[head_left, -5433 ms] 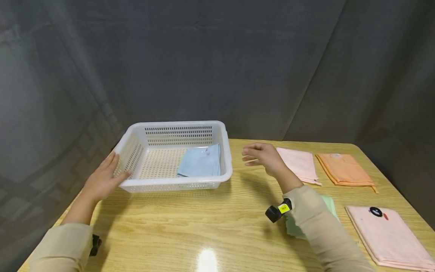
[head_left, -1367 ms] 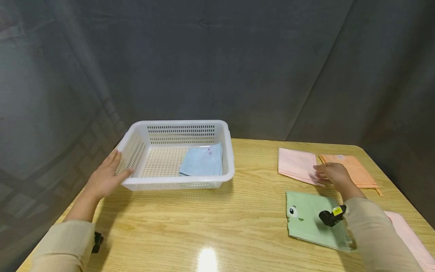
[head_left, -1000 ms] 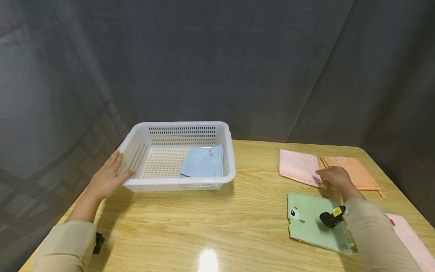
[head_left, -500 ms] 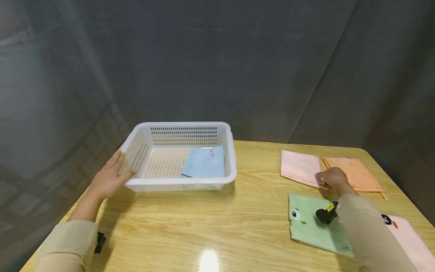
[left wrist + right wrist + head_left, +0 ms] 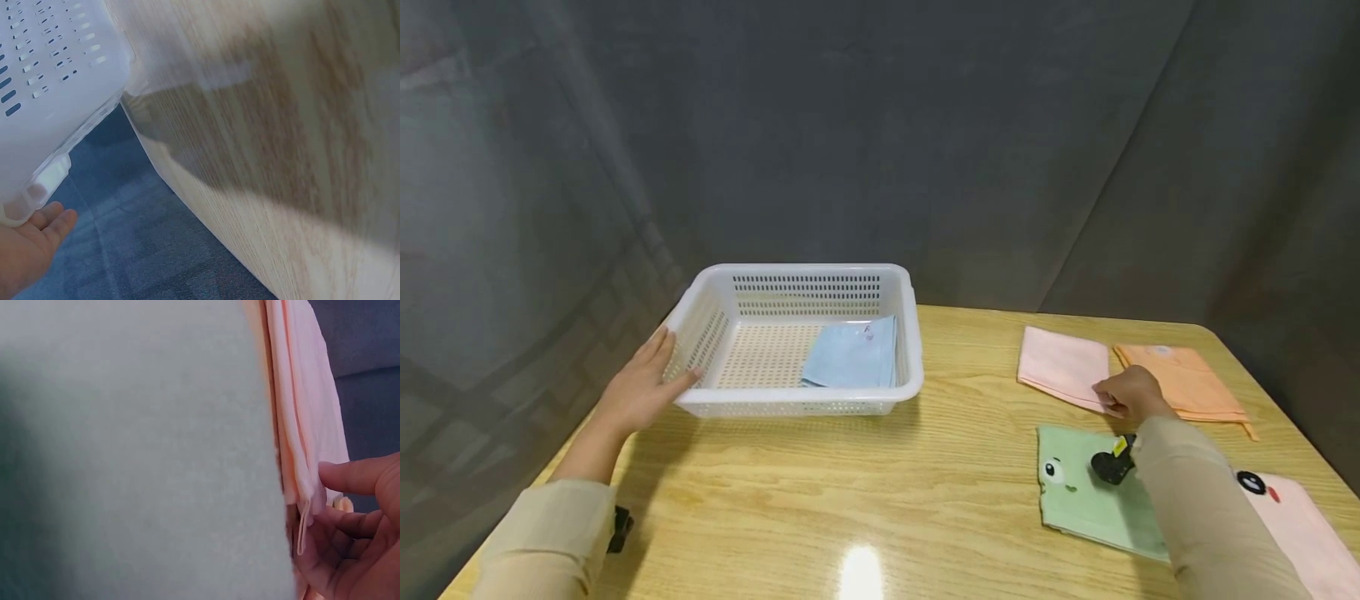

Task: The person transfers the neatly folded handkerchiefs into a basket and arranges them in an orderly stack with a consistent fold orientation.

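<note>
My right hand (image 5: 1133,392) pinches the near right corner of a folded pale pink towel (image 5: 1062,365) lying on the table. In the right wrist view, the thumb (image 5: 353,477) presses the towel's layered edge from one side, with the fingers curled beneath and a small hanging loop beside them. My left hand (image 5: 638,387) rests with fingers extended against the left end of a white perforated plastic basket (image 5: 790,400). Inside the basket, toward its right side, lies a folded light blue towel (image 5: 852,354).
An orange folded towel (image 5: 1187,385) lies just right of the pinched one. Nearer lies a green towel (image 5: 1093,521) with an embroidered face, partly under my right forearm. Another pink towel (image 5: 1300,529) sits at the right edge. Dark curtains stand behind and left.
My right hand has gone from beside the basket rightward to the pink towel, and its fingers have closed on the corner. The left hand stays at the basket.
</note>
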`<state>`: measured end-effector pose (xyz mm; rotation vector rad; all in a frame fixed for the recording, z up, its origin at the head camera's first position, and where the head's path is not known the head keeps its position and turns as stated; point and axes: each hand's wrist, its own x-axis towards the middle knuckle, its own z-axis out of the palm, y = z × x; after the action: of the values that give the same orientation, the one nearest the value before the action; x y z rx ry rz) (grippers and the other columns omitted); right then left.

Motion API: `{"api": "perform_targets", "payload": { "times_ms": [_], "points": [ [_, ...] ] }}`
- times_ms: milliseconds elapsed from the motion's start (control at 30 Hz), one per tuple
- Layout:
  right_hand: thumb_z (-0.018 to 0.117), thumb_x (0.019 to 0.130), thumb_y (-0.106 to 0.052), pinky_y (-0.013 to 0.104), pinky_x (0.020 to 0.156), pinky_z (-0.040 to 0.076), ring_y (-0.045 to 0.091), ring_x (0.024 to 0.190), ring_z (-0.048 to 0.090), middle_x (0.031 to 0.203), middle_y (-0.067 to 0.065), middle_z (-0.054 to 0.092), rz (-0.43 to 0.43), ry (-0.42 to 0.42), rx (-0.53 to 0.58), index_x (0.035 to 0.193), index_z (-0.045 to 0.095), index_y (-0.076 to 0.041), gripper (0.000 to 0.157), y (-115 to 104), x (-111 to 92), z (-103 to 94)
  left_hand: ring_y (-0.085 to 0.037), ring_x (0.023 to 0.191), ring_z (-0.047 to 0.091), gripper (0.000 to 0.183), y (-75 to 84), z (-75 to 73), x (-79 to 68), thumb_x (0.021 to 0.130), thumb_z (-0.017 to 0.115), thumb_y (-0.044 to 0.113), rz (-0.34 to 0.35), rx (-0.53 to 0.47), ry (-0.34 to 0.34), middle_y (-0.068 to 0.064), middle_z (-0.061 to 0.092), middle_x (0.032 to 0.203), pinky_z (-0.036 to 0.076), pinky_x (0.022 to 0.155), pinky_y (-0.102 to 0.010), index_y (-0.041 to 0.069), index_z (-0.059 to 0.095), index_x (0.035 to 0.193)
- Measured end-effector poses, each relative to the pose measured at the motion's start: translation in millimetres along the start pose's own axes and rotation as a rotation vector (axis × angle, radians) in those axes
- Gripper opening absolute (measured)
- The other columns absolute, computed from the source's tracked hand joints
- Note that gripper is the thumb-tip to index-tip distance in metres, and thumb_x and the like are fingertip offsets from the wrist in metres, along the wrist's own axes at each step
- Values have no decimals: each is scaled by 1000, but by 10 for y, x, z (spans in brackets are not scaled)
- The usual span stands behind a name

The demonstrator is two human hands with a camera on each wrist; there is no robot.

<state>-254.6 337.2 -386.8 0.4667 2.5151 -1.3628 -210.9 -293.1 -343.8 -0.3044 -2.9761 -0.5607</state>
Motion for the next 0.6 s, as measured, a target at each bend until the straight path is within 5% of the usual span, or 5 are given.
{"api": "perform_targets", "payload": {
  "times_ms": [267,600],
  "points": [
    [47,82,-1,28,43,39,11,37,36,47,1,44,61,-82,254,56,55,-7,28,10,-9,-23,-42,125,3,78,4,0,8,88,36,46,0,4,10,-24,-1,140,14,89,-60,-10,5,134],
    [45,83,2,27,46,40,13,44,41,51,2,44,46,14,105,58,50,-3,25,-44,-3,-11,-42,125,2,79,-14,5,16,88,36,46,-2,10,5,-22,-3,141,14,90,-60,-9,4,134]
  ]
}}
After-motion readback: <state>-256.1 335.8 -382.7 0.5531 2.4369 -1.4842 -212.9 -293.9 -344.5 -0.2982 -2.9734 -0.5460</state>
